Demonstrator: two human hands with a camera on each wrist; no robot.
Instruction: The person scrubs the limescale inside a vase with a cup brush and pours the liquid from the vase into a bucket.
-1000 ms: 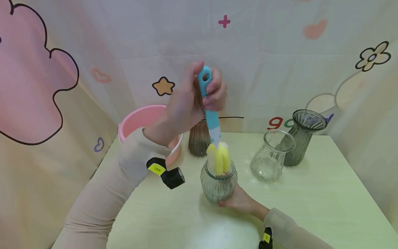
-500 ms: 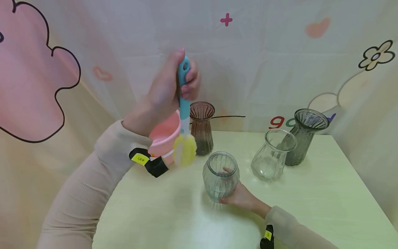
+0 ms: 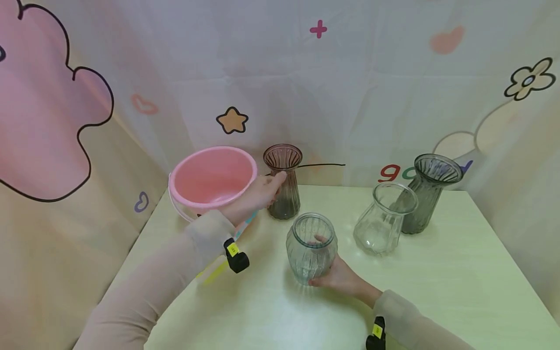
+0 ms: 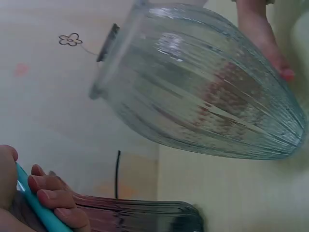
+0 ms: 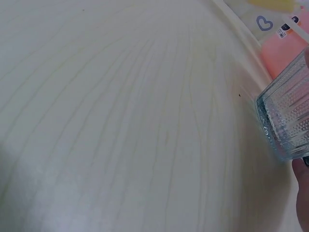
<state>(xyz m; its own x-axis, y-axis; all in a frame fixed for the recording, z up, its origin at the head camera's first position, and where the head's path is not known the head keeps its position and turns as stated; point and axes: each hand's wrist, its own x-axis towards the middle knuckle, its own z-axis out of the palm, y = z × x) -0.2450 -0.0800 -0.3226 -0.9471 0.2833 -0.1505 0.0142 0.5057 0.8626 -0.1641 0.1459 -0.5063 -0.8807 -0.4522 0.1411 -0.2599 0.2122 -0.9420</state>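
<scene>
My left hand [image 3: 258, 193] grips the light blue handle of a sponge bottle brush [image 4: 41, 208]. In the head view the forearm hides most of the brush, and its blurred yellow sponge head [image 3: 216, 273] shows below the sleeve. My right hand [image 3: 340, 281] holds a ribbed, round-bellied glass vase [image 3: 306, 265] low on its side, above the table's middle. The vase stands upright with its mouth up, and the brush is outside it, to the left. In the right wrist view only the vase's base [image 5: 273, 128] and part of a finger show.
Behind the left hand stand a pink bucket [image 3: 175, 194] and a brownish-purple fluted vase [image 3: 286, 201]. Over to the right are a clear glass vase [image 3: 372, 236] and a grey flared vase [image 3: 422, 206], close together. A printed curtain [image 3: 350, 97] hangs along the table's back edge.
My left hand has drawn the brush up out of the glass vase, then moved left and down, tilting the sponge toward the near left. The right hand and vase stay nearly still.
</scene>
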